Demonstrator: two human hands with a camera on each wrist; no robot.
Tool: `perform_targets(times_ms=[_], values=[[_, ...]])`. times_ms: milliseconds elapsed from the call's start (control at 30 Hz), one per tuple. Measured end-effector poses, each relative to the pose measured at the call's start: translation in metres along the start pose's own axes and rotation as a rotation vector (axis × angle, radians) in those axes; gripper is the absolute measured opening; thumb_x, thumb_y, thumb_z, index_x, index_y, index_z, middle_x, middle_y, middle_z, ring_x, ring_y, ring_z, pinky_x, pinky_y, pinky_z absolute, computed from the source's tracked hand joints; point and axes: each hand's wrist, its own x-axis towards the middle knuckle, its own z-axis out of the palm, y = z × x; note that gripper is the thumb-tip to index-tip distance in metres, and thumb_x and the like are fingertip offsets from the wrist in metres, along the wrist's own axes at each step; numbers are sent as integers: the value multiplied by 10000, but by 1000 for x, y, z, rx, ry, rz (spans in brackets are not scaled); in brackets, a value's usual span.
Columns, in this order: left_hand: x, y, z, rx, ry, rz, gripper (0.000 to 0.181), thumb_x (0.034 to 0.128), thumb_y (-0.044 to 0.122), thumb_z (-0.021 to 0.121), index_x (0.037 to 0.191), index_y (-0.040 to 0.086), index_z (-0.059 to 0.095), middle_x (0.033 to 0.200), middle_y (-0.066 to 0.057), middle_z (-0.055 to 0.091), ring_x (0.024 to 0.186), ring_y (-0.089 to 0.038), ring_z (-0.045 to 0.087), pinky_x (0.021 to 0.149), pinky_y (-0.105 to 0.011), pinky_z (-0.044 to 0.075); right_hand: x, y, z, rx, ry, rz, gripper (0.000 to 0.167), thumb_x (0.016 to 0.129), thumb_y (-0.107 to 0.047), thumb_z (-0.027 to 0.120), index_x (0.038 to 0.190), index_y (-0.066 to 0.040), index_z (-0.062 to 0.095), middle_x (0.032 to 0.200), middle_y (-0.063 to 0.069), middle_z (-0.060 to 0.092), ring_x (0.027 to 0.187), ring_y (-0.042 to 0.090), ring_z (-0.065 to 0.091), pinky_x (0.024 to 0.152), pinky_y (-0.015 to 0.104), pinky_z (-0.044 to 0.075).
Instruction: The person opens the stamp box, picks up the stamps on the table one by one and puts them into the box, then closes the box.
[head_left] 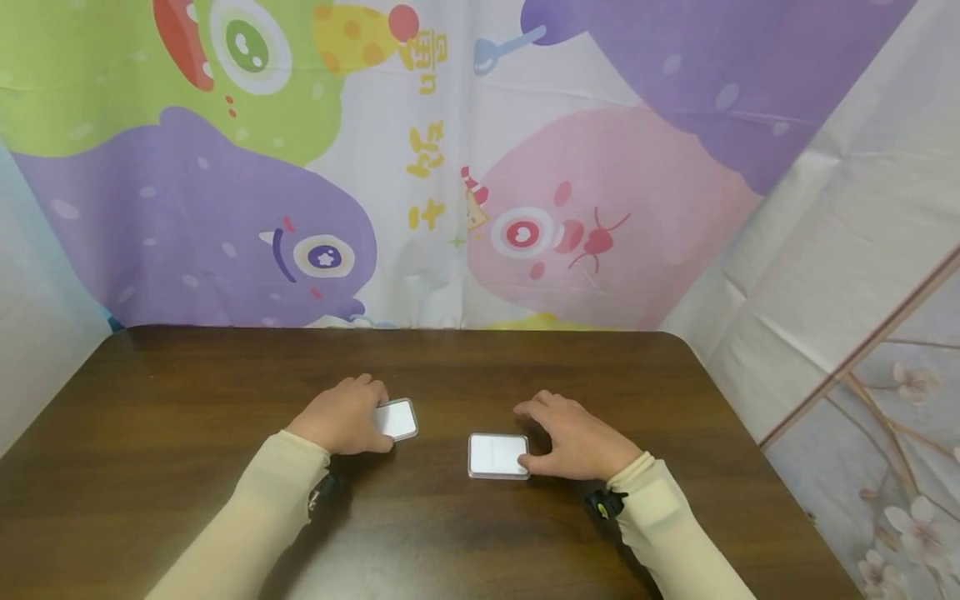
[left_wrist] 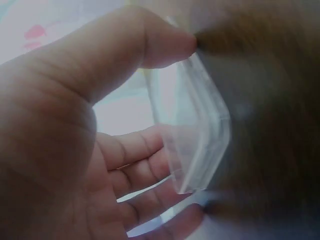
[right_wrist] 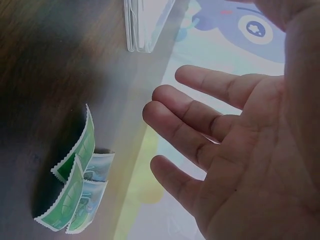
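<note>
My left hand (head_left: 341, 417) holds a small clear plastic case (head_left: 397, 417) with a white face, slightly tilted, its thumb on the near side and fingers on the far side. In the left wrist view, thumb and fingers lie about the case's transparent edges. A second clear case (head_left: 497, 456) with a white face lies flat to the right. My right hand (head_left: 573, 437) is beside it, thumb tip at its right edge, other fingers spread and loose. In the right wrist view, several green and pale-blue stamps (right_wrist: 75, 150) with serrated edges lie on the table below this case; the head view hides them.
The dark wooden table (head_left: 450, 533) has rounded far corners. Behind it hangs a curtain (head_left: 420, 292) printed with cartoon monsters. Pale fabric walls (head_left: 787, 275) stand on both sides, and a blossom-patterned panel (head_left: 915, 458) is at the right. A dark wrist device (head_left: 606, 503) is on the right wrist.
</note>
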Motion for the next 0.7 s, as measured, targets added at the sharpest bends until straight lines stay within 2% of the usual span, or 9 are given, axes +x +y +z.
perform_targets(times_ms=[167,267,367,567,633,700], values=[[2,-11,-1,-5,27,-11,491,667,313,841,1026,41,647,943,-59,582,872,-260,539,750,-437,507,0,1,0,-5,10,0,658,883,-428,750,1417,-84,576,1288,52,581,1141,241,568,981,473,492],[2,-12,-2,-14,30,2,501,665,306,835,1039,29,648,953,-70,581,881,-273,537,757,-444,508,-1,3,1,-11,20,4,664,881,-422,755,1421,-83,572,1285,50,578,1136,241,567,980,469,492],[0,-11,-2,-14,37,13,567,667,300,829,1117,3,654,1001,-97,593,905,-291,541,766,-451,512,-1,4,1,-16,19,6,676,879,-430,759,1427,-83,567,1292,49,582,1157,245,568,1001,475,485],[-8,-2,0,-10,112,57,764,719,353,836,1339,-26,598,1200,-157,622,1019,-321,567,811,-457,525,0,3,0,-20,17,16,702,861,-471,777,1421,-98,573,1303,42,592,1185,256,574,1021,485,482],[-10,6,1,-67,128,97,753,767,376,827,1376,2,587,1245,-136,622,1049,-294,577,839,-440,527,1,2,-1,-19,12,19,709,848,-483,785,1411,-103,580,1298,31,597,1176,246,575,1014,481,484],[-13,16,2,-155,119,146,717,814,392,817,1393,40,583,1260,-102,629,1078,-261,598,881,-429,528,2,1,-1,-13,-2,14,718,836,-493,791,1405,-105,585,1293,22,599,1163,231,571,1007,473,483]])
